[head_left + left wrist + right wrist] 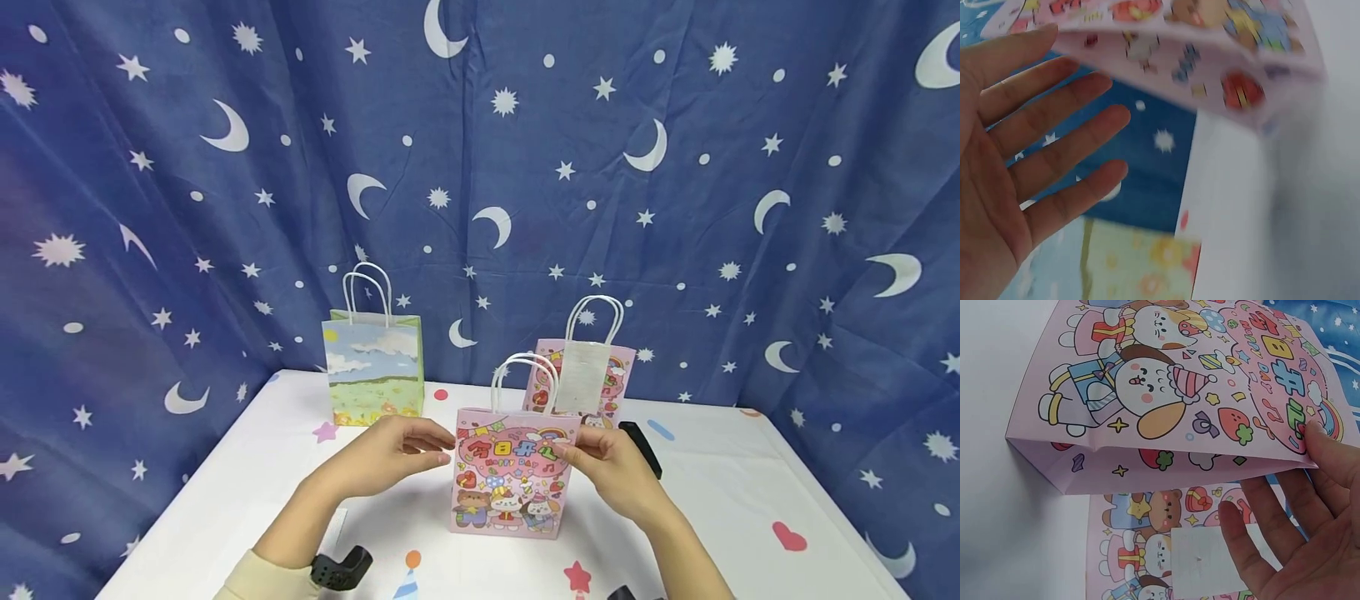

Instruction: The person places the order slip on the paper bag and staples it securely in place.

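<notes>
A pink paper gift bag (510, 492) with cartoon animals and white twisted handles stands upright on the white table in the head view. My right hand (615, 471) holds its right side. In the right wrist view, the thumb of that hand (1310, 537) lies on the bag's printed front (1210, 394), with fingers behind the side edge. To the left of the bag is my left hand (386, 458), its fingers pointing at the left side. The left wrist view shows this hand (1041, 131) with spread fingers and nothing gripped, its thumb tip close to the bag's edge.
Behind stands a second pink bag (622, 371) with a white paper piece (585, 379) on its front. A landscape-print bag (375, 367) is at the back left. Beyond the right hand lies a black object (642, 450). A blue starry curtain (465, 167) borders the white table (720, 500).
</notes>
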A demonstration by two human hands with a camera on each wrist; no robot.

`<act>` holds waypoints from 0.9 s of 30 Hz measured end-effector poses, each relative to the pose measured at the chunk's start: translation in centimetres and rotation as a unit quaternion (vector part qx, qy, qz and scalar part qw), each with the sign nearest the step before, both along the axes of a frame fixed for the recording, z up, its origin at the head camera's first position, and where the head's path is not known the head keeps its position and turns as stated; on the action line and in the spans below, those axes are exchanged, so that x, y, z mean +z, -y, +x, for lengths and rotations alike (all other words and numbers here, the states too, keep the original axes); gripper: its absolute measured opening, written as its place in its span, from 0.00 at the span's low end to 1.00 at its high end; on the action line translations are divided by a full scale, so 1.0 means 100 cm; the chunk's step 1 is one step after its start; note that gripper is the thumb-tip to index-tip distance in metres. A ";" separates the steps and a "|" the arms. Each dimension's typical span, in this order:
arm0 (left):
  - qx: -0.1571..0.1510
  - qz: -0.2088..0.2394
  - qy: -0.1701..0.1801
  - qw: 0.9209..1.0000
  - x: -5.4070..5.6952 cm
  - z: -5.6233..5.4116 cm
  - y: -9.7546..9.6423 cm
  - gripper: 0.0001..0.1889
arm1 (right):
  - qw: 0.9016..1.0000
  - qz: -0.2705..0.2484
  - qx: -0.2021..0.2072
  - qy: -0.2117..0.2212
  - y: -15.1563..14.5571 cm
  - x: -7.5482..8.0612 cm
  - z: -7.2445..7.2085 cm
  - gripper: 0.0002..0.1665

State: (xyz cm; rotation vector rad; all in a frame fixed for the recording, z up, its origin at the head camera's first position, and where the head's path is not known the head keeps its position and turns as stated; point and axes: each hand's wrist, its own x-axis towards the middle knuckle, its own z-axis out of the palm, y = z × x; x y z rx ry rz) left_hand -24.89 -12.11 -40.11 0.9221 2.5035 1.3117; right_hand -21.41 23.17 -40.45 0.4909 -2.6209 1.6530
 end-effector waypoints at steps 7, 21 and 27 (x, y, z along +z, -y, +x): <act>-0.008 -0.097 -0.006 0.995 0.001 0.005 0.047 0.18 | 1.000 0.000 -0.008 0.003 -0.002 0.000 -0.001 0.16; 0.078 -0.292 0.015 0.953 -0.020 0.021 0.112 0.38 | 1.000 -0.002 -0.008 0.010 -0.003 0.001 -0.001 0.16; 0.089 -0.343 -0.007 0.935 -0.029 0.028 0.115 0.35 | 1.000 -0.014 0.003 0.015 -0.002 -0.002 -0.001 0.17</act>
